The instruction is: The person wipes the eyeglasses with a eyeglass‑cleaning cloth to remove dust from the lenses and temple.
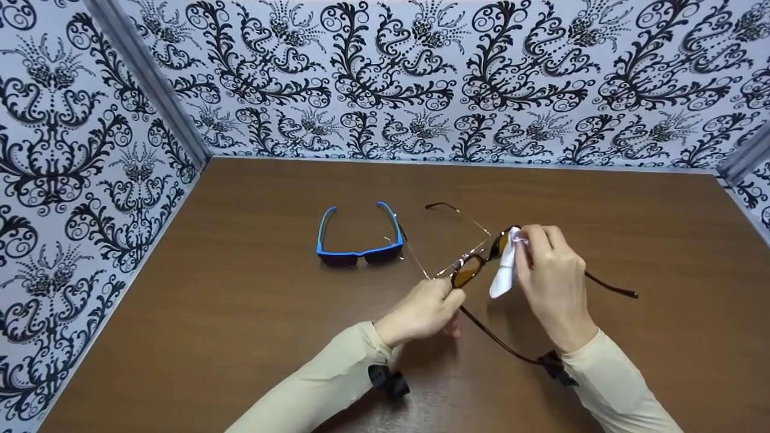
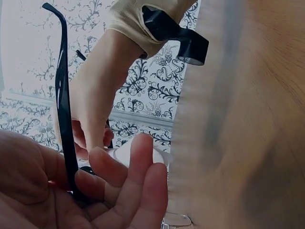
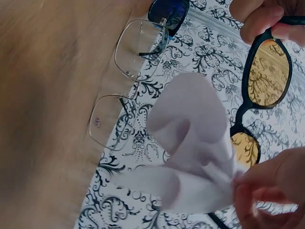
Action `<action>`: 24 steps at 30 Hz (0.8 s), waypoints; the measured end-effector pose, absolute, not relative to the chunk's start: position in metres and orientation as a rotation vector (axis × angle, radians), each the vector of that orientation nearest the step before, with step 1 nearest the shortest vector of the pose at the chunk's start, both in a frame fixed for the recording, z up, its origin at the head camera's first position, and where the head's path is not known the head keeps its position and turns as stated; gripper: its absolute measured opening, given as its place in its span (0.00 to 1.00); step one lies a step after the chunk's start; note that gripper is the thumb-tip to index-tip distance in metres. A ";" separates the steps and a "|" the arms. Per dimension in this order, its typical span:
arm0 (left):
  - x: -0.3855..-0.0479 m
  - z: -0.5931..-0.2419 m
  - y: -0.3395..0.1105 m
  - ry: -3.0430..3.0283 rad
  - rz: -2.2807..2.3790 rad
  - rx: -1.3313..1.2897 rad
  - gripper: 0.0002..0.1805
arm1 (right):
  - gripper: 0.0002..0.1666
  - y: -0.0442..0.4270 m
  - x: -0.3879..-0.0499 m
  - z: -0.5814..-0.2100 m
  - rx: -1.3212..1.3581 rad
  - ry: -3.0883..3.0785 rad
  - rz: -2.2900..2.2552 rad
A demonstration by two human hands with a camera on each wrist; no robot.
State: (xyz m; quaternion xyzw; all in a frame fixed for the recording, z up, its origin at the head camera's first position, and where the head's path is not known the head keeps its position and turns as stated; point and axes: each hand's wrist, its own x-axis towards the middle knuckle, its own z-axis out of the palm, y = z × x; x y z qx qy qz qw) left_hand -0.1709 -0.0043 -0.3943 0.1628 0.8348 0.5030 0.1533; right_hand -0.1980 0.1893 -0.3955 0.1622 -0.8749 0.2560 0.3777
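Observation:
My left hand (image 1: 421, 310) grips dark-framed glasses with yellow lenses (image 1: 468, 272) near one hinge, holding them raised over the table. One dark temple (image 2: 63, 90) rises past the fingers in the left wrist view. My right hand (image 1: 553, 276) pinches a crumpled white cloth (image 1: 505, 270) at the far lens, partly covering it. In the right wrist view the cloth (image 3: 195, 138) hangs loosely from the fingertips, in front of part of that lens. Behind the held pair, thin metal-rimmed glasses with clear lenses (image 1: 473, 222) rest on the table, partly hidden by the left hand.
Blue-framed sunglasses (image 1: 360, 254) with dark lenses lie to the left of the metal-rimmed pair, temples pointing away. The brown wooden table (image 1: 258, 288) is bordered at the back and sides by patterned black-and-white panels (image 1: 397, 78). Black camera mounts sit on both wrists.

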 end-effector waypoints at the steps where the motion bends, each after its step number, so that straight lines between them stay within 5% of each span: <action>1: -0.171 -0.395 -0.004 2.394 1.446 0.465 0.13 | 0.07 0.190 -0.198 -0.395 0.449 -2.220 0.678; 8: -0.172 -0.392 -0.008 2.386 1.484 0.459 0.13 | 0.15 0.198 -0.199 -0.387 0.753 -2.287 0.717; 18: -0.170 -0.388 -0.012 2.448 1.347 0.516 0.12 | 0.10 0.205 -0.199 -0.381 0.562 -2.299 0.667; 24: -0.169 -0.388 -0.011 2.455 1.410 0.532 0.11 | 0.18 0.205 -0.202 -0.381 0.847 -2.186 0.790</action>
